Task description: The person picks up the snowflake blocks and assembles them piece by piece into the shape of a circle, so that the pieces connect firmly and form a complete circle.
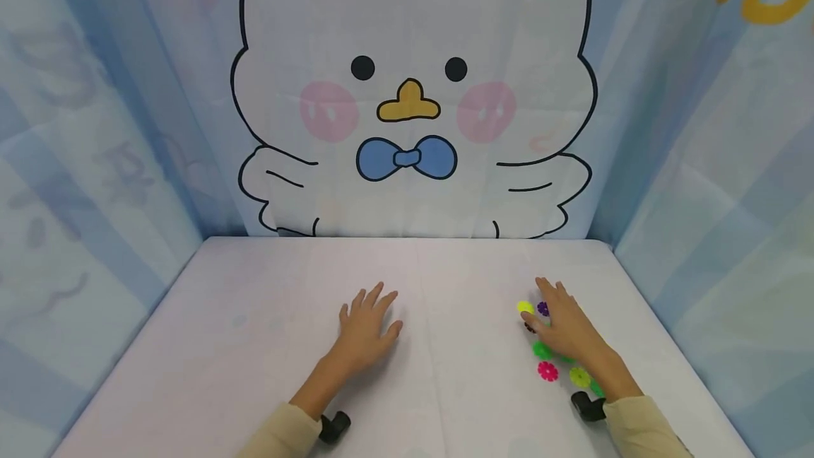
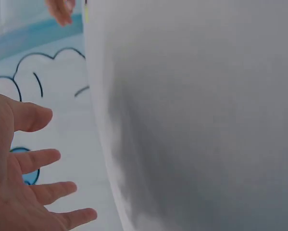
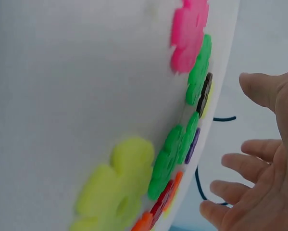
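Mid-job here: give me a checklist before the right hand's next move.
Right hand empty: ok, fingers spread.
Right hand clear of the flower-shaped pieces: ok, gap in the right wrist view.
Left hand free: ok, holding nothing, away from the pieces.
Pink piece in sight: ok, uncovered in the head view.
All pieces visible in the head view: not ok, right hand covers some.
Exact piece count: cannot tell, some overlap in view.

passage: tabletop (image 1: 467,345) between left fingers (image 1: 386,301) and right fingers (image 1: 549,294) | blocking: flower pieces (image 1: 542,350) by right fingers, curtain (image 1: 410,207) behind
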Demonstrator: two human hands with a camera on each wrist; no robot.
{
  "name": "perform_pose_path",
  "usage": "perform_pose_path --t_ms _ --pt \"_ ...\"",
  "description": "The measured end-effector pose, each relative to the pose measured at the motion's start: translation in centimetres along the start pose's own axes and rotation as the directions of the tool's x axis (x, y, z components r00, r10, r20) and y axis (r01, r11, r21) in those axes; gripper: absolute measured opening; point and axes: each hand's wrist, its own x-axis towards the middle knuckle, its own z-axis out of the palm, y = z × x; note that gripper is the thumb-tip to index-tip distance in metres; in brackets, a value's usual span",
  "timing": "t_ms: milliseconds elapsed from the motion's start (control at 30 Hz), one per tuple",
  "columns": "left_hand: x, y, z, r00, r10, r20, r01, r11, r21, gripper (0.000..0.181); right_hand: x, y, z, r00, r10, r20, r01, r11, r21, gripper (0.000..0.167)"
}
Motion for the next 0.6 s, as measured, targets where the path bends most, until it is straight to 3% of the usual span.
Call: perform_pose_path --t_ms 233,400,500,600 --pt "-0.2 4.3 2.3 0.996 0.084 0.0 -0.084 0.996 -0.039 0.041 -0.2 0.9 -0.4 1.0 0.012 -0.008 -0.012 1.0 -0.003 0.071" --pt "-0.1 7.2 4.0 0.991 0.137 0.011 -0.136 0.989 -0.051 0.033 -0.3 1.3 -0.3 0.998 -0.014 -0.063 0.011 0.999 -0.042 0.052" --pt "0.2 8.6 4.6 0.982 0.184 0.049 -0.177 0.977 -0.117 0.03 -0.2 1.4 -0.3 0.995 -0.004 -0.102 -0.003 0.998 -0.066 0.043" --pt "0.6 9.8 5.4 0.966 0.226 0.13 -0.188 0.949 -0.253 0.026 -0.2 1.5 -0.2 0.991 0.03 -0.128 -0.041 0.996 -0.082 0.038"
